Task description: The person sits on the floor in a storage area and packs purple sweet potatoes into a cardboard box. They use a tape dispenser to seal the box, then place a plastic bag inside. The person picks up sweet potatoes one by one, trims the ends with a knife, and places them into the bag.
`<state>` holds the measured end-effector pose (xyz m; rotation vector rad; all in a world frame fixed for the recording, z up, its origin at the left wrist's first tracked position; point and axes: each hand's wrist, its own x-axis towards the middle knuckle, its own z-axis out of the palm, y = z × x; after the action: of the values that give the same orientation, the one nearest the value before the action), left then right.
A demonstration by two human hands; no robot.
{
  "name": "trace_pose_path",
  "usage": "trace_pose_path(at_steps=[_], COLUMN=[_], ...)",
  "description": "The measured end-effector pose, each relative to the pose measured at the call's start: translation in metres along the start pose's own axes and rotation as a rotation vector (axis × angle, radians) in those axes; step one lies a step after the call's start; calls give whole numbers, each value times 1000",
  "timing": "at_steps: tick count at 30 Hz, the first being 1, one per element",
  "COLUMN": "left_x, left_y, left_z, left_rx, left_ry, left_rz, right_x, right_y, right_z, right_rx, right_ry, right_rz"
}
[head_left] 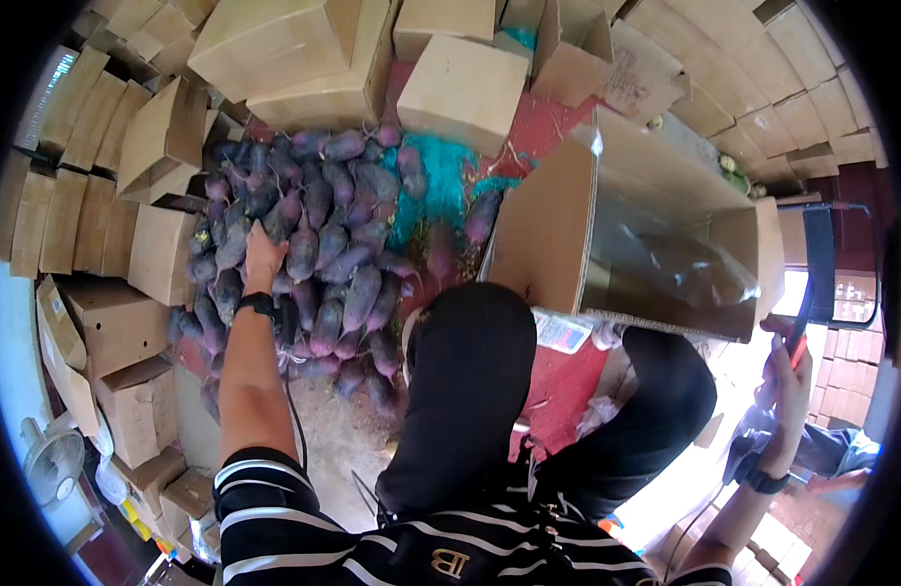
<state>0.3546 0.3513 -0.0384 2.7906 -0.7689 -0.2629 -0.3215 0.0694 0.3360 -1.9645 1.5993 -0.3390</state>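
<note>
Root heap: dark purple, elongated root vegetables [302, 252] with thin tails, piled on the floor ahead and to the left of the seated person's knees.
Left hand: bare hand [263, 258] reaching down into the heap, back of the hand upward; fingers bent among the roots and partly hidden, so whether they pinch one or merely touch cannot be told.
Right hand: bare hand [786, 379] held well apart from the heap, out to the right; fingers closed around a slim red-and-dark object [796, 346], kind unclear.
Open carton: large brown cardboard box [540, 227], flaps raised, standing beyond the right knee; clear plastic sheeting [687, 269] inside.
Netting: turquoise mesh [439, 168], spread beside the heap.
Surround: closed tan cardboard box [462, 90] beyond the netting; white fan [54, 457] at far left.
Step in hand: apparently selecting a root.
Next move: calls for a sure hold around one root's body, lifted clear of its neighbours.
</note>
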Motion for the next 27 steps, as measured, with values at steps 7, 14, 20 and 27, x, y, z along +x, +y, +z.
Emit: trace_pose_path(at_steps=[7, 14, 20, 27], left_x=[1, -83, -128, -162], left_y=[19, 81, 150, 175], left_z=[-13, -132, -149, -163], left_rx=[-264, -1360, -2532, -2287], left_ry=[53, -55, -235, -550], left_rz=[-149, 12, -90, -197], right_x=[-10, -16, -31, -42], right_y=[-26, -43, -95, -142], right_z=[12, 25, 54, 76], right_rx=[190, 286, 222, 11], right_ry=[55, 10, -152, -284], right_rz=[28, -41, -159, -591])
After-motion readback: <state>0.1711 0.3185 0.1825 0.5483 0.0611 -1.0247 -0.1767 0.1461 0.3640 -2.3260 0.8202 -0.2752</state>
